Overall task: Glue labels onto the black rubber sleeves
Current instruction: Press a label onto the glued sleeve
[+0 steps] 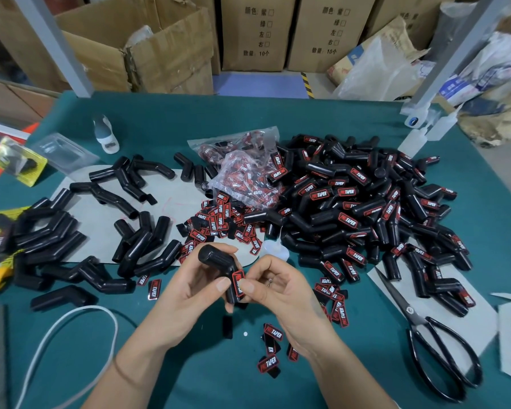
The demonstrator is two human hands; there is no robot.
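Dozens of unlabelled black rubber sleeves [56, 231] lie at left — apparently the waiting stock. The left hand [189, 287] grips one bent sleeve [219, 261] above the green table [189, 364], steadying it while the right hand [275, 284] pinches a label [238, 283] against it. Finished ones [360, 208] pile at right — "PROTAPER".
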